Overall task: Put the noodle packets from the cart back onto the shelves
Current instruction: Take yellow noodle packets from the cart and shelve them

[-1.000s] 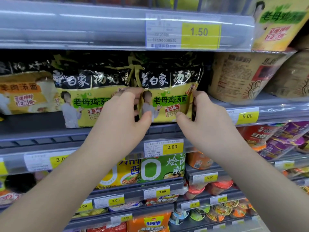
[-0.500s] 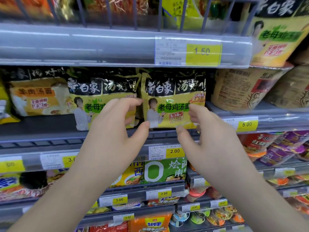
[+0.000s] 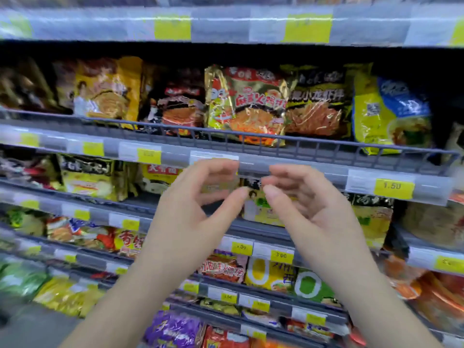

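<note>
My left hand (image 3: 198,212) and my right hand (image 3: 306,207) hover side by side in front of the shelving, fingers loosely curved, holding nothing. Behind and between them stands the yellow-and-black noodle packet (image 3: 256,207) on the grey shelf (image 3: 140,204), partly hidden by my fingers. Both hands are a little away from it and touch nothing. A like packet (image 3: 88,177) stands further left on the same shelf. No cart is in view.
The shelf above has a wire front rail (image 3: 251,136) and holds several noodle packets, among them a gold-and-red one (image 3: 246,104). Price-tag strips (image 3: 391,188) edge every shelf. Lower shelves carry more packets and cups (image 3: 414,287). The picture is blurred.
My hands have let go of the yellow-and-black packet and drawn back from it. The view has swung up and left, bringing a higher shelf of packets into sight.
</note>
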A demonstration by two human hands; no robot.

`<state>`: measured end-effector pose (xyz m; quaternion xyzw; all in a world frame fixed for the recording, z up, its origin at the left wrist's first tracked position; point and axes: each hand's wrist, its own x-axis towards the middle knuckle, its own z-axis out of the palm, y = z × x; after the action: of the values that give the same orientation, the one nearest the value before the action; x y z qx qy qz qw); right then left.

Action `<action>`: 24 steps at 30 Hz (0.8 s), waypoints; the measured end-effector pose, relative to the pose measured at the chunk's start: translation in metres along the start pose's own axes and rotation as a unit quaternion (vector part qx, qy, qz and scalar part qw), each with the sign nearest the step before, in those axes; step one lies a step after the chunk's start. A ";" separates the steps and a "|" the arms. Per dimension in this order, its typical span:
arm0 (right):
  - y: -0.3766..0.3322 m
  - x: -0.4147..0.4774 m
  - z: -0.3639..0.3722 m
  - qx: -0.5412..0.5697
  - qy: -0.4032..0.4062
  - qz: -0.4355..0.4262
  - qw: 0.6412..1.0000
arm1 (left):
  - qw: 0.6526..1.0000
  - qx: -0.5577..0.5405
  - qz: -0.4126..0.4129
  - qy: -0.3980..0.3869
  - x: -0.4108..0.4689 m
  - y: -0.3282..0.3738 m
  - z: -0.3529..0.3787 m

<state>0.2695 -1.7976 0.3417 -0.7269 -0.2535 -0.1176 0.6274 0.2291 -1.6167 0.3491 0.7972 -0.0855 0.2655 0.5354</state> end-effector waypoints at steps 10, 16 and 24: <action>-0.089 0.003 0.146 0.060 -0.166 -0.050 0.983 | 0.991 0.028 -0.039 0.123 -0.073 0.026 -0.190; -0.129 -0.003 0.271 0.106 -0.258 -0.049 0.959 | 0.971 0.060 -0.075 0.217 -0.131 0.019 -0.314; -0.159 -0.042 0.431 0.179 -0.383 -0.019 0.906 | 0.931 0.097 -0.112 0.333 -0.221 0.001 -0.436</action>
<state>0.0890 -1.3748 0.3773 -0.5868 -0.5045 0.2049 0.5993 -0.1029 -1.2576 0.3604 0.7159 0.2136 0.4607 0.4792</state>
